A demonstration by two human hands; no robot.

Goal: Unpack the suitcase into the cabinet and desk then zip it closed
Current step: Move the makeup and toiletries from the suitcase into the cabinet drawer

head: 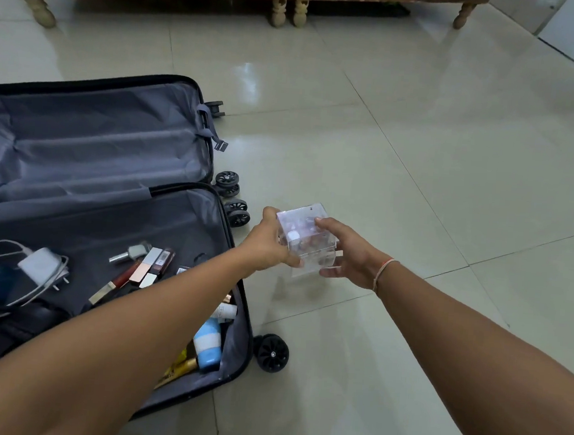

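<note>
Both hands, left hand point(270, 241) and right hand point(348, 253), grip clear box point(303, 234) beside open suitcase point(233, 316).

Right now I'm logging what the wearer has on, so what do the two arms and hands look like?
Both forearms are bare, with no sleeves in view. The right hand has a thin thread band in pink and orange round the wrist. The left hand shows no band, ring or watch. No gloves on either.

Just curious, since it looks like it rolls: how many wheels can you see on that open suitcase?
5: one at the far corner, three clustered by the hinge, one large near the front corner. Others may be hidden beneath the suitcase.
</note>
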